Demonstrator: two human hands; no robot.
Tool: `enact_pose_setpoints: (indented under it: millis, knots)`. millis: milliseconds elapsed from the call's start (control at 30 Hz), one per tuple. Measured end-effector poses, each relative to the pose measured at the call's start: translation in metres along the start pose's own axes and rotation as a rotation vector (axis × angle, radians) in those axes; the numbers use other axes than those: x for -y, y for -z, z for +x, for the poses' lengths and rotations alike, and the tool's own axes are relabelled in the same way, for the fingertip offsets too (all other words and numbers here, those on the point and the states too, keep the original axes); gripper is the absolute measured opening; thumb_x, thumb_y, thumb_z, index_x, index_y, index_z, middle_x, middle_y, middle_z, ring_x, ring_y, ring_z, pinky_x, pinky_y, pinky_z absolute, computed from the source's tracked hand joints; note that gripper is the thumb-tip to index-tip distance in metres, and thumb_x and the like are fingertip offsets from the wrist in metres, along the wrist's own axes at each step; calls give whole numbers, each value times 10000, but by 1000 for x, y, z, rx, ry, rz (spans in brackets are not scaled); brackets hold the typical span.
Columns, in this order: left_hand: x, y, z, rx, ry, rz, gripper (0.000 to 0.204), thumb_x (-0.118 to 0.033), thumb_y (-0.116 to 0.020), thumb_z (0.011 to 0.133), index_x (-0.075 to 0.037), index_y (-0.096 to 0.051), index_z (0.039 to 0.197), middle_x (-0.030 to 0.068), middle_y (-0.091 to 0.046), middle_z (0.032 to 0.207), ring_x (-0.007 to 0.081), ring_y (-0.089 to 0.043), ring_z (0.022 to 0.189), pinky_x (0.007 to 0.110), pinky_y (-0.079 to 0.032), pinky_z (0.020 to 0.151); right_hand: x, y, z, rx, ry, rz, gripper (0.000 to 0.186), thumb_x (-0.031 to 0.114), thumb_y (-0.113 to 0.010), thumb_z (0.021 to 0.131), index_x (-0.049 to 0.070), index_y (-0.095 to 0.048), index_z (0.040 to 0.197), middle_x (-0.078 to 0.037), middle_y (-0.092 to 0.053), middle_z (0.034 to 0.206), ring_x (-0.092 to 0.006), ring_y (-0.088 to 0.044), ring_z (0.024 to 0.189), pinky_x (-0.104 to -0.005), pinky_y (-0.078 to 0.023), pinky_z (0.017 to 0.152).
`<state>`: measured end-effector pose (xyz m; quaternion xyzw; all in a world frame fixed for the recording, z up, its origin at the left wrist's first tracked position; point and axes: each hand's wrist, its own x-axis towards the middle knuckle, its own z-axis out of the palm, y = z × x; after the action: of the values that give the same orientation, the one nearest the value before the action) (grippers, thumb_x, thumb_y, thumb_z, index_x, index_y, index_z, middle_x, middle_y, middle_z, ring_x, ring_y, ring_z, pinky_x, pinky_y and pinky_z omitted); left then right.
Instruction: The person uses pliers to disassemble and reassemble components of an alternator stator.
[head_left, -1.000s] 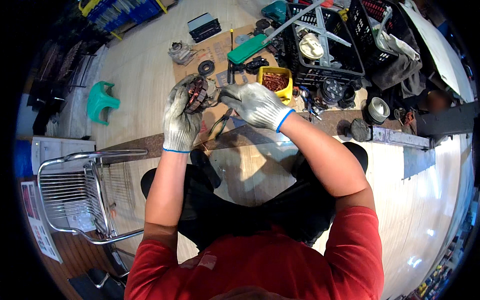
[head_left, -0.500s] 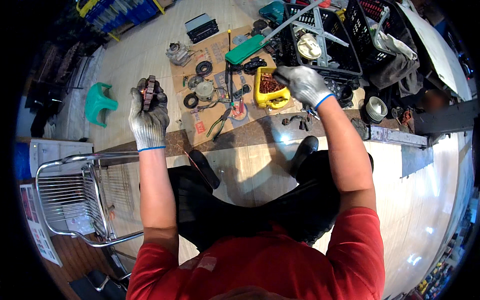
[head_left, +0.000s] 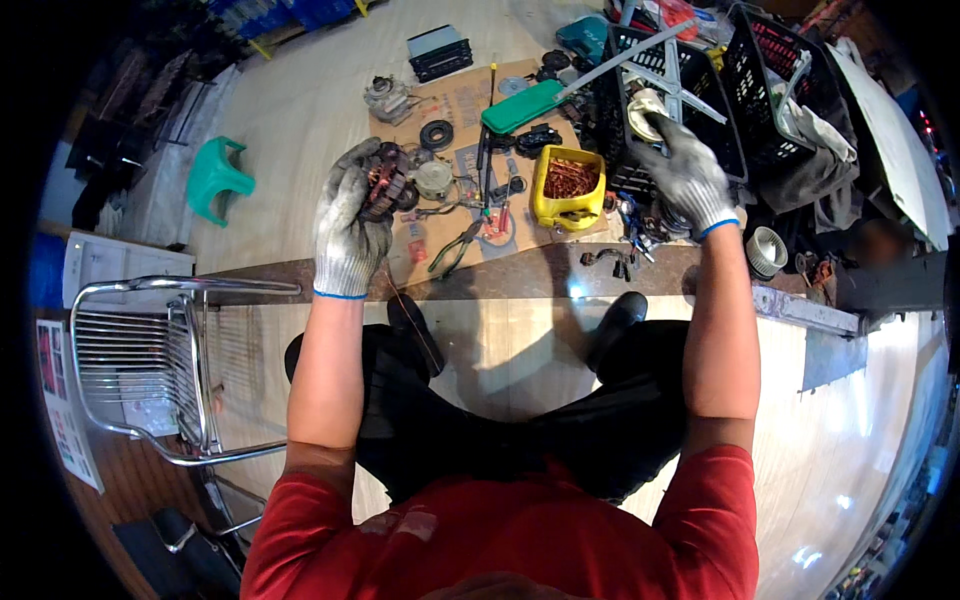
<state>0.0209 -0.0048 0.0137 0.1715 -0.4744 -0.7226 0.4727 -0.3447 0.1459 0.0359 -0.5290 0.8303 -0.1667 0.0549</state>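
Note:
My left hand (head_left: 350,215), in a grey-coated white knit glove, is closed around a stator (head_left: 385,182), a ring-shaped motor core with copper windings, held up above the cardboard's left part. A thin copper wire (head_left: 408,312) trails below that hand across my shoe. My right hand (head_left: 688,175), gloved alike, hovers to the right of a yellow container (head_left: 580,218) and in front of a black crate (head_left: 735,155). Its fingers look spread, slightly blurred, with no object visible in them. Copper wire scraps (head_left: 568,178) fill much of the container.
Pliers with green handles (head_left: 455,250), a black ring (head_left: 437,135) and other motor parts lie on the cardboard (head_left: 405,262). A green-headed tool (head_left: 522,107) slants toward the crates. A green stool (head_left: 218,180) and a metal chair (head_left: 135,370) stand at left; a white fan wheel (head_left: 767,250) at right.
My left hand has moved right and a little up with the stator, which now shows a different side. My right hand has gone from the yellow container toward the crate. The view has shifted.

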Motion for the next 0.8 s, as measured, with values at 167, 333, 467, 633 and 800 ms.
enact_pose_setpoints:
  millis: [167, 333, 467, 633, 800]
  knots:
    - [13, -24, -8, 51, 77, 4, 527, -200, -659, 925, 76, -458, 1327, 205, -596, 1236, 299, -626, 1117, 415, -546, 953, 105, -7, -24, 187, 254, 418, 721, 507, -639, 867, 105, -459, 1438, -228, -491, 1428, -348, -521, 1291, -394, -437, 1063]
    - [19, -35, -11, 146, 132, 110, 559, -246, -694, 909, 70, -480, 1317, 199, -604, 1237, 284, -628, 1125, 404, -520, 987, 126, -49, -28, 336, 419, 598, 665, 465, -611, 857, 70, -499, 1380, -254, -628, 1208, -412, -611, 1109, -449, -484, 939]
    - [23, -30, -11, 171, 123, 218, 582, -262, -721, 888, 71, -491, 1307, 194, -605, 1237, 273, -631, 1112, 389, -533, 964, 117, -60, -18, 345, 562, 535, 367, 322, -567, 920, 49, -645, 1152, -258, -662, 1026, -429, -631, 981, -498, -502, 867]
    - [18, -27, -12, 191, 135, 428, 645, -306, -761, 852, 74, -495, 1300, 187, -606, 1231, 269, -634, 1102, 385, -539, 952, 112, -51, -20, 319, 468, 314, 344, 315, -562, 943, 67, -666, 1158, -192, -686, 991, -379, -660, 886, -434, -528, 770]
    - [19, -25, -11, 194, 181, 314, 684, -342, -777, 830, 59, -493, 1306, 188, -608, 1226, 270, -645, 1082, 380, -571, 896, 117, -46, -28, 238, 450, 178, 329, 352, -560, 959, 144, -662, 1192, -173, -694, 952, -367, -669, 854, -440, -541, 728]
